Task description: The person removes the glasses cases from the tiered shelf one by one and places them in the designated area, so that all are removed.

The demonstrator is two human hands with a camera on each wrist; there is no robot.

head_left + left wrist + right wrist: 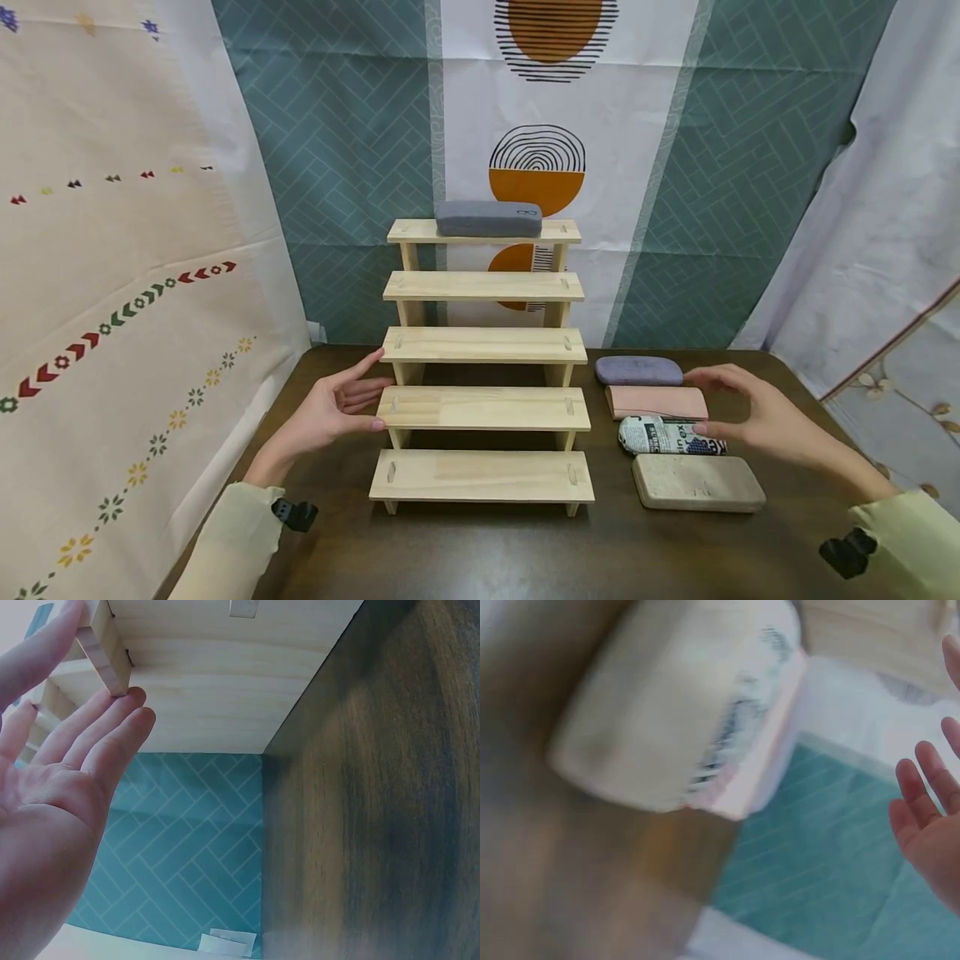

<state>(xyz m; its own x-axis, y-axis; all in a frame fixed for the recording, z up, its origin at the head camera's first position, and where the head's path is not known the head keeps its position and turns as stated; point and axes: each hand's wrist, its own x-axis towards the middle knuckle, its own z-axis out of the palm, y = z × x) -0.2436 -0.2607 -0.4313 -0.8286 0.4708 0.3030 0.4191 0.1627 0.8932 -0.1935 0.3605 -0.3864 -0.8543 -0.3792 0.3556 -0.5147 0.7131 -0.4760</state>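
Note:
A wooden five-step display stand (483,408) stands on the table. My left hand (330,412) is at its left side, fingertips touching the shelf edges, thumb by the second step from the bottom; in the left wrist view its fingers (112,742) are extended against the wood. On the top step lies a grey glasses case (487,220). Right of the stand, a purple glasses case (637,370), a pink case (656,402), a newspaper-print case (667,436) and a beige case (697,483) lie in a row. Over their right ends hovers my right hand (757,412), fingers spread and holding nothing.
The dark brown table (480,554) carries the stand and cases. Behind it hangs a teal and white patterned cloth (345,150). Light curtains close off the left (135,250) and right sides.

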